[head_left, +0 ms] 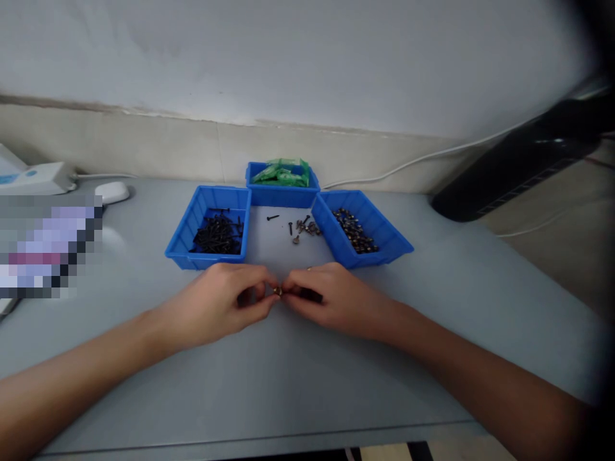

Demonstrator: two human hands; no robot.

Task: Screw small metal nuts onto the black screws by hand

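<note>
Grey table (269,384) below, my left fingers (269,296) and right fingers (287,293) meet, pinching a small brass piece (277,291).

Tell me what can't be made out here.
Head view:
Small brass-coloured piece: exact shape; tiny, partly covered by left hand and right hand.
Rear blue plastic bin: floor, under green plastic packets.
Pixelated object: details, behind blocks.
Big black cylinder: far end, lost at dark right edge.

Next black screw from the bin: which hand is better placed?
Left, I'd judge. The left hand is just in front of the bin of black screws; the right hand is nearer the bin of metallic pieces. Both seem to pinch a small shiny piece.
</note>
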